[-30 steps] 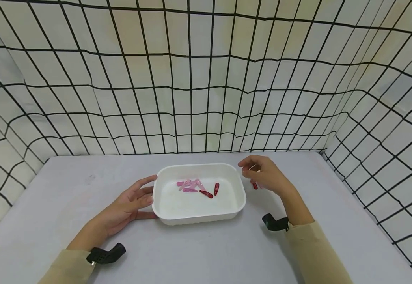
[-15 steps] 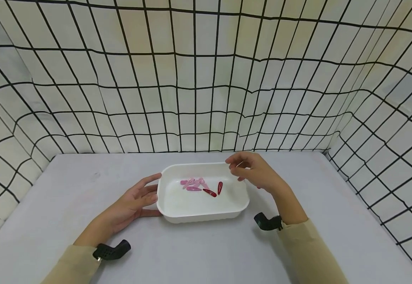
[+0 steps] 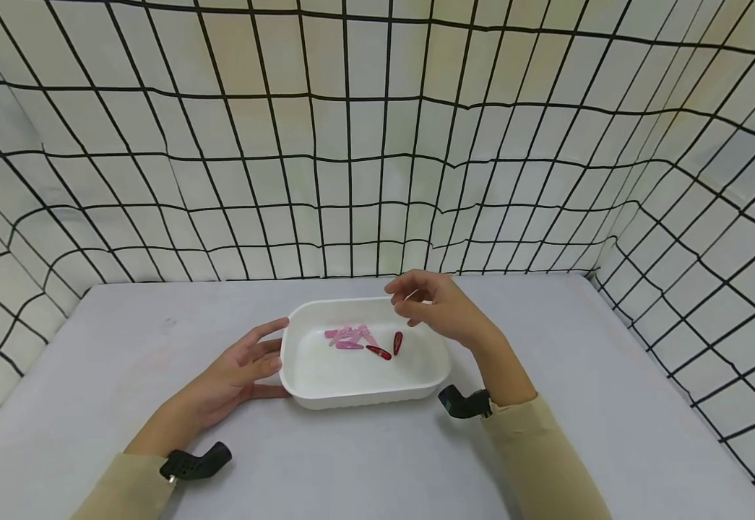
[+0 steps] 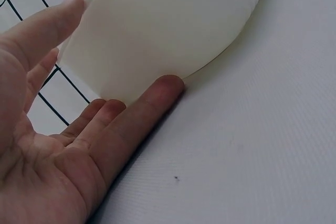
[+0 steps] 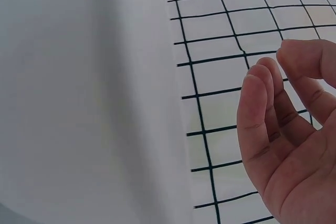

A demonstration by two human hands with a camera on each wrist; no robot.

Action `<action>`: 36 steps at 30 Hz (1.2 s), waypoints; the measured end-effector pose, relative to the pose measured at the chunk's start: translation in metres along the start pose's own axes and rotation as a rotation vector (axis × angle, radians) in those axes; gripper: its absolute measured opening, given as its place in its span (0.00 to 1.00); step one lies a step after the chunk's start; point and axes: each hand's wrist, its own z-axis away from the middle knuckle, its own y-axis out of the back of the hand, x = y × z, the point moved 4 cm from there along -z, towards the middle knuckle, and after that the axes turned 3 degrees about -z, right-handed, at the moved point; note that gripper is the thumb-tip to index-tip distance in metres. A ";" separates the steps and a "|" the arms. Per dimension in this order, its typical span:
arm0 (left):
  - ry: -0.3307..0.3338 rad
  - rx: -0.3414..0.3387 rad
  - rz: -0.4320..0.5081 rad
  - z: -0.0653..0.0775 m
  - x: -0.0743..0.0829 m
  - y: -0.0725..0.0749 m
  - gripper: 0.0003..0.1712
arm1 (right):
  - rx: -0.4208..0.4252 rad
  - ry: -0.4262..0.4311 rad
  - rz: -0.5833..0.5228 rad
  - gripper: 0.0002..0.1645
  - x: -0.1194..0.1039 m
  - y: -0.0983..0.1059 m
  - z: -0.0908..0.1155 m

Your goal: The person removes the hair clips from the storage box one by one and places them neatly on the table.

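Observation:
A white plastic tray (image 3: 364, 386) stands on the table in the head view. Inside it lie several pink hair clips (image 3: 350, 345) bunched together, and two red ones, a slanted red hair clip (image 3: 378, 352) and an upright-looking red hair clip (image 3: 397, 342). My left hand (image 3: 237, 372) rests its spread fingertips against the tray's left end; the left wrist view shows its little finger (image 4: 149, 106) low against the tray wall. Over the tray's back right rim hovers my right hand (image 3: 438, 307), fingers loosely bent, nothing visible between thumb and fingertips.
A black grid net (image 3: 351, 155) over pale cloth rises behind the table and on both sides. The white table (image 3: 364, 469) reaches out around the tray. Black wrist-worn devices sit at both cuffs, with the right wrist device (image 3: 464, 402) near the tray's front right corner.
My right hand has moved left, from beside the tray's right end to above its back right rim. A red clip seen under it earlier no longer shows. My left hand stays at the tray.

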 end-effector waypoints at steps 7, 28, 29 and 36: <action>-0.014 -0.010 -0.008 0.003 0.004 0.002 0.38 | -0.028 -0.023 0.007 0.13 0.011 -0.010 -0.003; -0.011 -0.003 0.039 0.005 -0.003 -0.002 0.38 | -0.095 0.010 0.244 0.10 0.038 -0.056 -0.006; -0.011 -0.003 0.040 0.004 -0.002 -0.002 0.38 | -0.097 0.010 0.249 0.10 0.038 -0.057 -0.007; 0.000 0.008 0.035 0.004 0.000 -0.002 0.38 | -0.105 -0.002 0.308 0.11 0.040 -0.060 -0.009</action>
